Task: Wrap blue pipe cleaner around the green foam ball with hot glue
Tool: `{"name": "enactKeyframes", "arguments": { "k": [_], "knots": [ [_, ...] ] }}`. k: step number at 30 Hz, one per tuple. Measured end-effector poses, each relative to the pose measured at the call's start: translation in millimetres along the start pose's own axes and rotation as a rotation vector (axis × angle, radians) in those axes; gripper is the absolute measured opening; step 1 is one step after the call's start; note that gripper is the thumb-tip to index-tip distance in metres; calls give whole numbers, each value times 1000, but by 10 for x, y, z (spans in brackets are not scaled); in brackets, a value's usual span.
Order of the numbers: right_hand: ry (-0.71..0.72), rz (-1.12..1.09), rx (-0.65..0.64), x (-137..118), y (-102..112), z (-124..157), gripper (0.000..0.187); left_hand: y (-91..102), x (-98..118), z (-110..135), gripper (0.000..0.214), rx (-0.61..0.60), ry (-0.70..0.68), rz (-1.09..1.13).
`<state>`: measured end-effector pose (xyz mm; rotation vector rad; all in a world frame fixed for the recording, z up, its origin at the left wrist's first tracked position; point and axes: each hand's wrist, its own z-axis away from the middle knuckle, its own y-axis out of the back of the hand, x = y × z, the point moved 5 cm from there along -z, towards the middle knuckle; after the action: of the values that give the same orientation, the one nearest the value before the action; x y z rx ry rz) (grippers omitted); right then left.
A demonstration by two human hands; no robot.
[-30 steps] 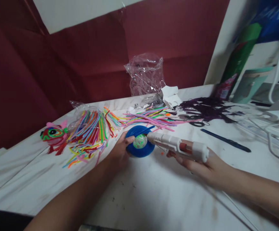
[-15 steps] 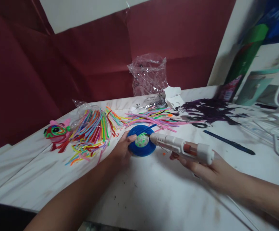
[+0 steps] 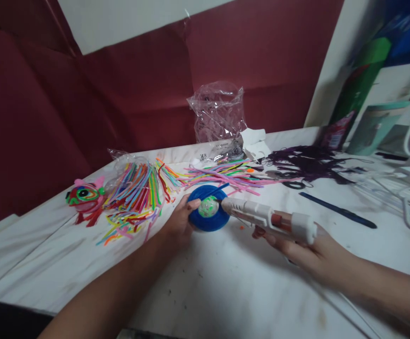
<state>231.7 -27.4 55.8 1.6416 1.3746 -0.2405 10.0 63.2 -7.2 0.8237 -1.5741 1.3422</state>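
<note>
My left hand grips the left rim of a round blue disc, thumb on top and fingers beneath. At the disc's middle sits a clear dome with green patches. A blue pipe cleaner lies along the disc's upper part, its end sticking out past the rim. My right hand is wrapped round a white hot glue gun. The gun's dark nozzle points left and reaches the dome's right edge; whether it touches I cannot tell.
Bundled pipe cleaners fill the left back, beside a colourful pipe-cleaner figure. Loose pipe cleaners, scissors, dark purple strands and a dark blue pen-like stick lie behind and right. A clear plastic bag stands at the back.
The view has shifted very slightly. Both hands, the disc and the glue gun keep nearly the same positions relative to each other.
</note>
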Motion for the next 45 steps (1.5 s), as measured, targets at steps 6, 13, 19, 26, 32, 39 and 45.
{"name": "enactKeyframes", "arguments": {
  "k": [6,13,19,26,32,39,45],
  "knots": [
    [-6,0,-1,27,-5,9,18,-36,21,13,56,-15,5,-6],
    [-34,-28,0,16,3,-11,19,-35,26,-10,53,-35,-13,1],
    [-62,-35,-7,57,-2,21,19,-61,42,-4,53,-38,-32,-19],
    [-59,-13,-7,80,-3,9,19,-80,51,19,54,-13,-54,-33],
    [-37,12,6,52,10,7,19,-24,25,-5,53,-13,-20,-4],
    [-48,-7,12,53,2,-3,18,-49,40,11,52,-23,-34,-9],
    [-64,-85,32,52,-5,-14,17,-50,38,28,54,1,-26,-43]
  ]
}}
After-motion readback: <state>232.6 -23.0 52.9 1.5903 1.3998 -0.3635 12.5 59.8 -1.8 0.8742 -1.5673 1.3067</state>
